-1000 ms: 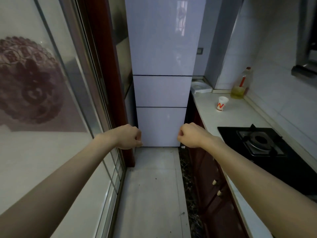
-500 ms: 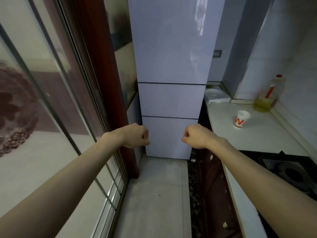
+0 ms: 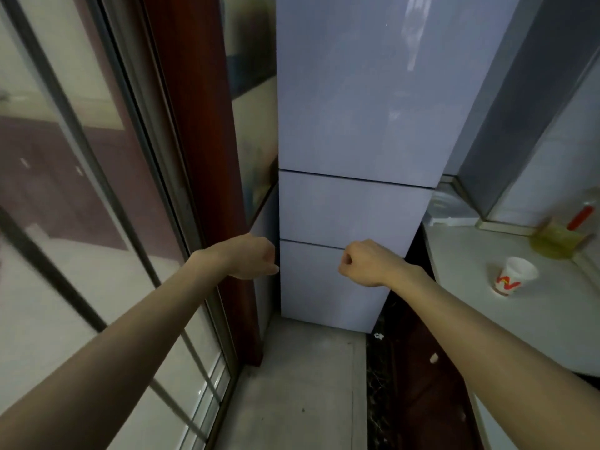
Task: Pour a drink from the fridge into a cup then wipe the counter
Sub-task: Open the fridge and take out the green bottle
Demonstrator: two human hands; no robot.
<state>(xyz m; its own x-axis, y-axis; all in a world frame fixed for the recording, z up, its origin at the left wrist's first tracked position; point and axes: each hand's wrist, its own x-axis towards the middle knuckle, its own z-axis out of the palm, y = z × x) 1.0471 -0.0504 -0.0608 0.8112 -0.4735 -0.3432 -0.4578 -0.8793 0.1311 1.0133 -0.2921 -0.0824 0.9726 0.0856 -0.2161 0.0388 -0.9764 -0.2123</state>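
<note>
The likeliest trouble is at the fridge (image 3: 354, 125), which fills 12 o'clock: its three stacked fronts are flat, glossy, pale blue-grey panels split only by thin dark seams, and no handle shows, so a hand hunting for an edge could slip on that slick face or pull the wrong compartment. All three are closed, so the drink is not in sight and is presumably behind one of them. The left hand (image 3: 250, 258), at about 9 o'clock of the lowest seam, and the right hand (image 3: 367, 263), at about 3 o'clock of it, hover in front of the panels with fingers curled into fists, holding nothing; whether either touches the fridge I cannot tell. The aisle is tight: a glass sliding door (image 3: 81, 222) with grey metal bars and a reddish polished wooden frame (image 3: 201, 125) stand at 9 to 10 o'clock, and a dark cabinet (image 3: 422, 368) stands at 4 o'clock, so I judge that a fridge door swung wide may knock one or the other. The cup (image 3: 514, 276), at 3 o'clock on the pale, smooth table (image 3: 470, 319), is a small white tapered paper one with a red and yellow mark; being light and empty, it could tip or skid under a hasty pour. A clear plastic oil bottle (image 3: 561, 238) of yellow liquid stands near it at 2 o'clock, apart from it, and could be bumped. The floor (image 3: 308, 384) is matte grey tile.
</note>
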